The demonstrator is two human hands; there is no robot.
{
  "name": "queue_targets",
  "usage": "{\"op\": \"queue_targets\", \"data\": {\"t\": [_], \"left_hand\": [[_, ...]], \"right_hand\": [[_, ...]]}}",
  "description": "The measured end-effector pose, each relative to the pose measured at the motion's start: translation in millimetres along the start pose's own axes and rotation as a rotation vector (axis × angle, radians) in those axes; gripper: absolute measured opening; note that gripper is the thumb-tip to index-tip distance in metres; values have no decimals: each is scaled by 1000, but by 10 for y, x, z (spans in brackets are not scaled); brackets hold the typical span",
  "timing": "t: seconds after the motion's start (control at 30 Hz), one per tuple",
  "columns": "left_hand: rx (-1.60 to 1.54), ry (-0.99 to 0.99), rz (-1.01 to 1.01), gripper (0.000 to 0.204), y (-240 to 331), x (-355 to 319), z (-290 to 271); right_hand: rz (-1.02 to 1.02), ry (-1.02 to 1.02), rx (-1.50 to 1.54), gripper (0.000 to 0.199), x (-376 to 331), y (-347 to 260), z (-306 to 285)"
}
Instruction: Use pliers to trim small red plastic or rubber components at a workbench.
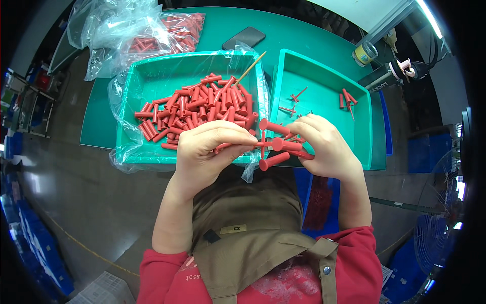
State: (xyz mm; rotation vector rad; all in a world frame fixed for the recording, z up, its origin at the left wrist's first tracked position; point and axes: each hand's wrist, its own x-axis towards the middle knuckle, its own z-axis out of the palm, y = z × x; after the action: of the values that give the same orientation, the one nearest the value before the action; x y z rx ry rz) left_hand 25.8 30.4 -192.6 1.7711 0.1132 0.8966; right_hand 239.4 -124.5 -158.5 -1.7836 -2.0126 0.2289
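Observation:
Between my hands, in front of the two bins, is a red plastic molded cluster (283,145) of flanged, tube-like pegs joined by a thin cross-shaped sprue. My left hand (207,149) pinches the left end of the sprue between thumb and fingertips. Closed around the pegs' far ends is my right hand (326,144); its fingertips are partly hidden. Many loose red pegs (202,104) fill the plastic-lined left green bin (123,109). Thin red sprue scraps (288,110) and a few red pegs (347,99) lie in the right green bin (324,83).
A clear bag (185,33) of red pegs and a dark phone (245,38) rest behind the left bin. A thin wooden stick (250,70) leans in that bin. A small yellow-labelled container (364,53) and a black arm (377,78) stand at the right. Below is a blue container (304,185).

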Motion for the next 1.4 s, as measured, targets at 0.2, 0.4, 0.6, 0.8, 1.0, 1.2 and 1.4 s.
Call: {"op": "queue_targets", "data": {"t": [0.2, 0.4, 0.6, 0.8, 1.0, 1.2, 1.4], "left_hand": [[33, 3, 8, 21, 20, 17, -2], [47, 28, 15, 17, 37, 31, 0], [73, 54, 56, 17, 26, 79, -85], [71, 81, 96, 16, 36, 108, -135], [2, 164, -75, 11, -31, 39, -189], [68, 132, -43, 12, -81, 48, -213], [111, 77, -17, 14, -13, 99, -175]], "right_hand": [[22, -26, 22, 50, 0, -6, -17], [36, 17, 22, 45, 20, -28, 22], [2, -23, -18, 38, 124, -16, 43], [-34, 64, 3, 39, 138, 32, 194], [38, 42, 8, 43, 113, 10, 60], [63, -55, -45, 43, 51, 117, -13], [90, -78, 205, 46, 42, 153, -49]]}}
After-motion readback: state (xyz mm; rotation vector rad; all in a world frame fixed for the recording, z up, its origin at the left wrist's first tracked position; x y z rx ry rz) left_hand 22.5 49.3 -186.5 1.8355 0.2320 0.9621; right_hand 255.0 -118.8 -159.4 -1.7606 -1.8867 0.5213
